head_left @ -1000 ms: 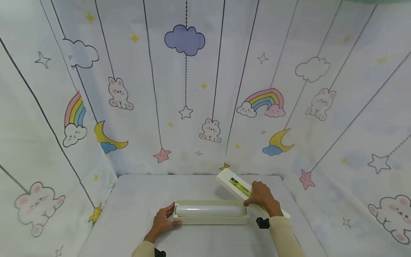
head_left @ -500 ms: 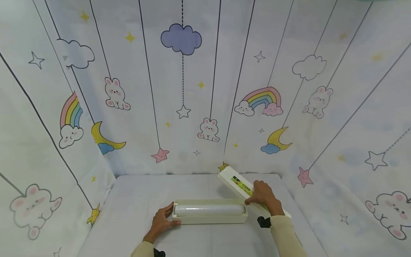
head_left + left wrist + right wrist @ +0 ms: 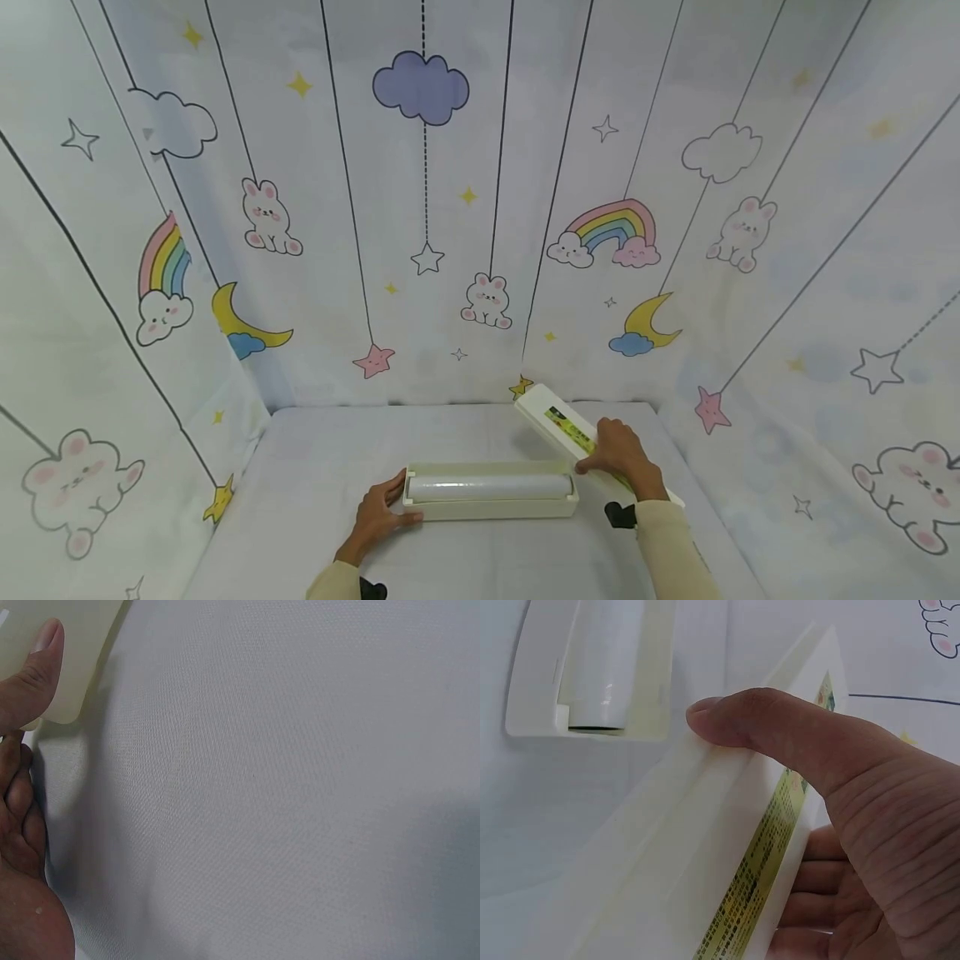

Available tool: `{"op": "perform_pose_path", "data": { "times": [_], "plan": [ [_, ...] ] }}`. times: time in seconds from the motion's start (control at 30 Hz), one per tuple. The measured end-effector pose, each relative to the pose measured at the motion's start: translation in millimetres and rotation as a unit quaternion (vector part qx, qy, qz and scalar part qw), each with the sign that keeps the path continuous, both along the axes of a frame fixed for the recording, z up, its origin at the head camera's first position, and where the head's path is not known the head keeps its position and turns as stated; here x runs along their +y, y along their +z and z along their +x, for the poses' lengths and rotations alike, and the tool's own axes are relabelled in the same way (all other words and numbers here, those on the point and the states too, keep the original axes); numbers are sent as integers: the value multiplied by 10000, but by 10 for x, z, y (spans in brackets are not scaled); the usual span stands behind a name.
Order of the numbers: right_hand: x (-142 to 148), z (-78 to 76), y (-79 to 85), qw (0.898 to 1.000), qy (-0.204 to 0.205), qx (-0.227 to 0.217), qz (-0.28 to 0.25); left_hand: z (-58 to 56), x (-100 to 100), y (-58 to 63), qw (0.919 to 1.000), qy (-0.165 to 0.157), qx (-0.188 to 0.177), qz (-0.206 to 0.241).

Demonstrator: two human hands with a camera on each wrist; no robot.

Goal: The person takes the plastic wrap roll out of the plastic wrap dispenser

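Note:
A long cream box (image 3: 495, 509) sits on the white table, its top uncovered. Inside lies a roll of cling film (image 3: 480, 486), shiny along its length. My left hand (image 3: 377, 514) grips the box's left end, thumb (image 3: 46, 664) on the front wall and fingers round the back corner. In my right hand (image 3: 621, 454) is the box's long lid (image 3: 542, 410), tilted beyond the box's right end. The lid carries a green and yellow label (image 3: 769, 847). My right thumb (image 3: 735, 718) presses its near edge, with the fingers behind it in the right wrist view.
White cloth (image 3: 337, 437) covers the table. Printed fabric walls (image 3: 420, 183) with clouds, rabbits and stars rise at the back and both sides. The lid's far end reaches close to the back wall.
My right hand and the lid have shifted slightly to the right. The left hand keeps its grip on the box, and the whole head view has drifted a little.

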State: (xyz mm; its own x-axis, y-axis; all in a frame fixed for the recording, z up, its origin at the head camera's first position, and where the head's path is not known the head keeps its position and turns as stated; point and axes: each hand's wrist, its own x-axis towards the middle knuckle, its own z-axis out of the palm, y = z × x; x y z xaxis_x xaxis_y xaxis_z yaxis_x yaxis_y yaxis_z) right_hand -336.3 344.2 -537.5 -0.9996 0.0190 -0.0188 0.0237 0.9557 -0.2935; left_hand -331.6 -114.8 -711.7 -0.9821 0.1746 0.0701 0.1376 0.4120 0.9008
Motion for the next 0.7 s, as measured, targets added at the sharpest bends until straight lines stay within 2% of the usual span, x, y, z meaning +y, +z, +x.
{"op": "perform_pose_path", "data": {
  "times": [0.43,0.7],
  "plan": [
    [92,7,-40,9996,-199,-75,-159,-12,2,2,9997,22,121,-230],
    [148,36,-57,9993,-292,-25,-215,-9,0,-2,9997,41,96,-216]
  ]
}}
